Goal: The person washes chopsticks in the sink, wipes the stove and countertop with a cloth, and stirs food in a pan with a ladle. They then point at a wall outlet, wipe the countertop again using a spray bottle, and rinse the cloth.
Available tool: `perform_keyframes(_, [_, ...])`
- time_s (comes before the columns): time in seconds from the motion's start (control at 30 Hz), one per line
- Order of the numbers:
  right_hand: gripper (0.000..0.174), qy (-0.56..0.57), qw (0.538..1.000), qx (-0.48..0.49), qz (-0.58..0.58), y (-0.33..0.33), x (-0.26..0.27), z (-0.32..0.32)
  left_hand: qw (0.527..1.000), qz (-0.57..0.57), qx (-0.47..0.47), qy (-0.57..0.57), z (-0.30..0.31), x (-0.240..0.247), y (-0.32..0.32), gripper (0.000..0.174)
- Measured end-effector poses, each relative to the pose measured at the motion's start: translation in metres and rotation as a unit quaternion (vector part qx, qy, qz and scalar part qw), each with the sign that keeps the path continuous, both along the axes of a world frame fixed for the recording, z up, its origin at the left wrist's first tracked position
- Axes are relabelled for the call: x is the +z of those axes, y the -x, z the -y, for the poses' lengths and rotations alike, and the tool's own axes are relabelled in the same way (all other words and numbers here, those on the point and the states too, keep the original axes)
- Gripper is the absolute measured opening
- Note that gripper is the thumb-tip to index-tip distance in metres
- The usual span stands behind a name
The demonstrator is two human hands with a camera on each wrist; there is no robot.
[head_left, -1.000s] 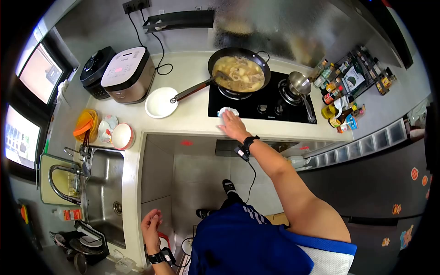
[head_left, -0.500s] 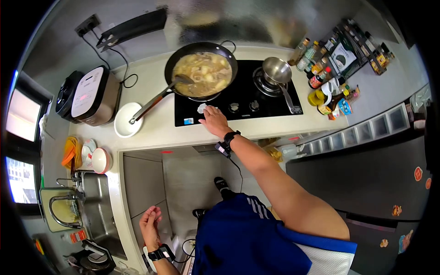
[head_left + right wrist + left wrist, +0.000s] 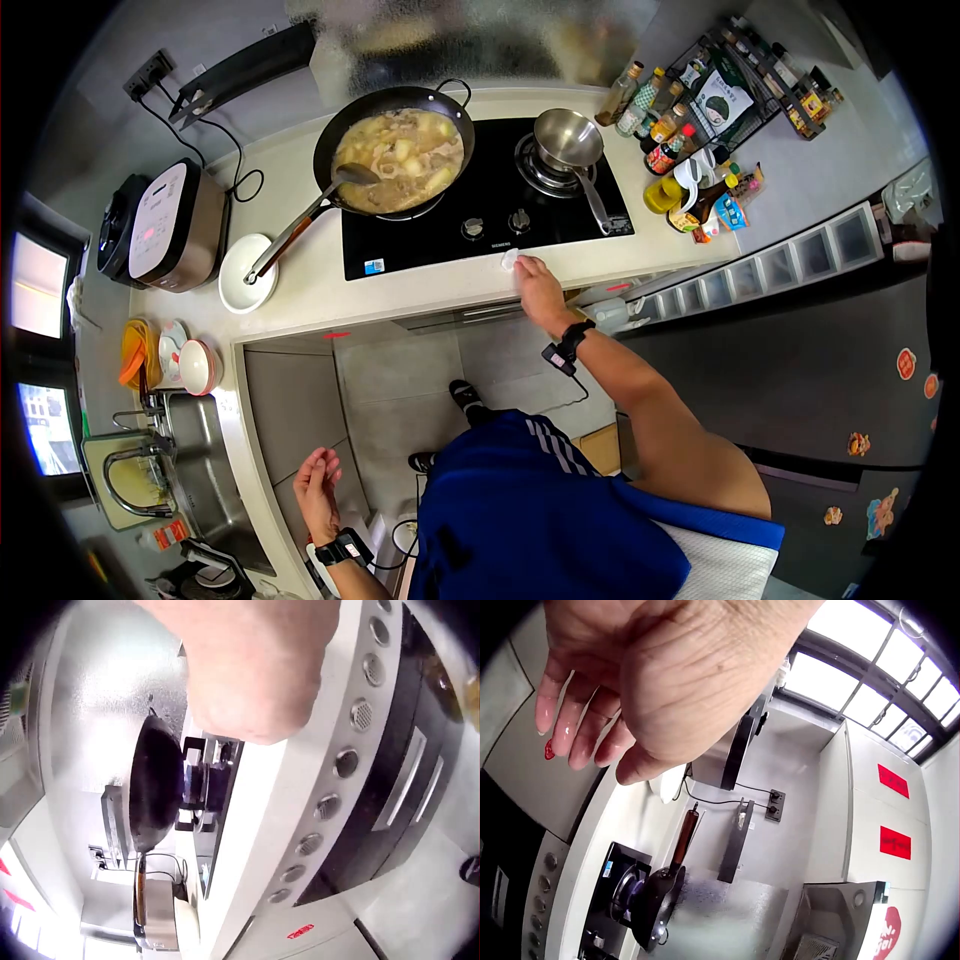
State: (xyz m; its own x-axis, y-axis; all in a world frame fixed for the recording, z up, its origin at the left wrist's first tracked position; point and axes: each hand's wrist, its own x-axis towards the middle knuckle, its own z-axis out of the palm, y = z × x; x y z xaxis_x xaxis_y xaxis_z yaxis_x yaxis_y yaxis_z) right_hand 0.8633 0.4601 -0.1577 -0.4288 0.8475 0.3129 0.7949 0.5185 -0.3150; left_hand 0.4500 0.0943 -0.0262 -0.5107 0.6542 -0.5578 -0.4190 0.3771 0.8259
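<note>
At the counter's front edge, just before the black gas hob (image 3: 420, 246), my right hand (image 3: 543, 296) pinches a small crumpled white tissue (image 3: 510, 259) at its fingertips. In the right wrist view only the back of this hand (image 3: 255, 675) shows; its fingers and the tissue are hidden. My left hand (image 3: 317, 492) hangs by the lower cabinets, holding nothing, and the left wrist view shows its loosely bent fingers wet. A wok (image 3: 330, 150) of stew sits on the left burner, a spatula (image 3: 300, 230) leaning in it. On the right burner stands a small saucepan (image 3: 568, 140).
Left of the hob are a white bowl (image 3: 245, 290), a rice cooker (image 3: 175, 225) and stacked bowls (image 3: 200, 368) near the sink (image 3: 205, 450). Several sauce bottles (image 3: 665, 150) and a wire rack (image 3: 735, 90) crowd the right. The spatula's handle reaches over the white bowl.
The right hand has slid rightward with the tissue, off the hob's front onto the counter edge. The head view has turned, so the kitchen shifts left. The left hand has barely moved.
</note>
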Motion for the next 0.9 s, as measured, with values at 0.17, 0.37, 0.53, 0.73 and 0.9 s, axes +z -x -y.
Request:
perform_keyframes(0.17, [0.043,-0.020,0.992,-0.004,-0.128,0.024,0.027,-0.070,1.000,-0.011,-0.007,0.019,-0.003,0.003,-0.004,0.027])
perform_keyframes(0.37, [0.029,0.057,0.977,-0.001,0.205,0.047,-0.016,-0.179,0.998,-0.053,0.004,0.036,0.003,0.019,-0.015,0.028])
perform_keyframes(0.53, [0.042,0.239,0.964,0.002,0.118,0.080,-0.011,-0.193,0.998,-0.030,0.047,0.035,0.030,0.020,-0.018,0.027])
perform_keyframes(0.73, [0.053,0.216,0.947,0.115,0.208,0.144,0.031,-0.155,0.997,-0.020,0.056,0.041,0.034,0.025,-0.017,0.027])
perform_keyframes(0.9, [0.060,0.095,0.976,0.129,0.149,0.165,-0.001,-0.070,0.999,-0.033,0.025,0.022,0.025,0.025,-0.002,0.027])
